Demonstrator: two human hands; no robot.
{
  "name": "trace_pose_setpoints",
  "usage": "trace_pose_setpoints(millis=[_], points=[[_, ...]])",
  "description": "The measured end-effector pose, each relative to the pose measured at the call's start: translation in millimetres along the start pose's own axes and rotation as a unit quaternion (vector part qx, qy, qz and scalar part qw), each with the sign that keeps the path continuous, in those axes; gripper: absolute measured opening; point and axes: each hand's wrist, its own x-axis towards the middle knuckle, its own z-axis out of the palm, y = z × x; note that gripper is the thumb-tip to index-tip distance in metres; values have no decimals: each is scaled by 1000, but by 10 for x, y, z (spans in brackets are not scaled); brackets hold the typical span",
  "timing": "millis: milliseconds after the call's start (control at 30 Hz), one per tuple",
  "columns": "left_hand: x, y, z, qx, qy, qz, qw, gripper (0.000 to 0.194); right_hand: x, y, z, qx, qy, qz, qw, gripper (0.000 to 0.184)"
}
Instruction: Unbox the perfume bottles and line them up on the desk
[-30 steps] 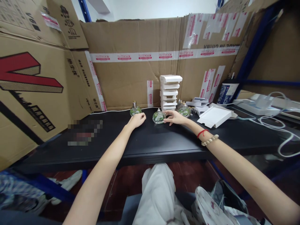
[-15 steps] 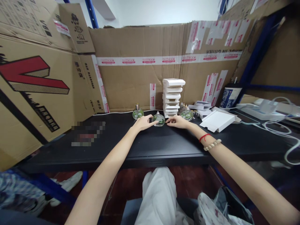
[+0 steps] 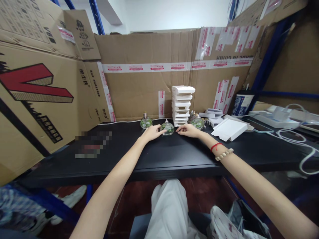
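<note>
A round glass perfume bottle (image 3: 167,128) with green inside stands uncapped on the black table, its small pale nozzle showing. My left hand (image 3: 152,132) is at its left side, thumb in front and fingers behind, closed on the glass edge. To the right of this bottle, a short gap away, my right hand (image 3: 188,130) rests low over the tabletop. Its fingers are loosely bent, with nothing visible between them. Behind my left hand is a similar bottle (image 3: 146,122) with a metallic collar on top. More green bottles (image 3: 197,123) stand partly hidden behind my right hand.
A stack of white trays (image 3: 183,103) rises behind the hands. An opened white box (image 3: 230,128) lies to the right, near a blue-and-white cup (image 3: 242,104) and white cables (image 3: 294,141). Cardboard walls (image 3: 139,93) enclose the black table (image 3: 159,154). A co-worker's shoe (image 3: 74,198) shows below left.
The view has tilted and shifted slightly. Both hands and the bottles keep nearly the same places relative to each other; nothing has visibly been lifted or set down.
</note>
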Motion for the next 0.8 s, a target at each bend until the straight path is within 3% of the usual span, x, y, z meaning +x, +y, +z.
trace_pose_setpoints(millis=[267, 333, 433, 500, 667, 800], points=[[40, -91, 39, -17, 0, 2, 1000, 41, -46, -50, -33, -37, 97, -4, 995, 26], [48, -105, 42, -24, -2, 1, 1000, 40, -60, -75, -72, -59, 174, 11, 983, 30], [49, -113, 38, -32, -3, -5, 999, 40, -90, -109, -161, -84, 326, 36, 941, 31], [43, -113, 31, -29, -2, -10, 1000, 41, -112, -118, -225, -75, 388, 53, 917, 30], [22, -95, 15, 2, -5, -17, 1000, 46, -132, -52, -330, -73, 458, 129, 877, 30], [18, -77, 10, 14, -9, -14, 1000, 48, -141, 87, -403, -95, 453, 179, 868, 34]])
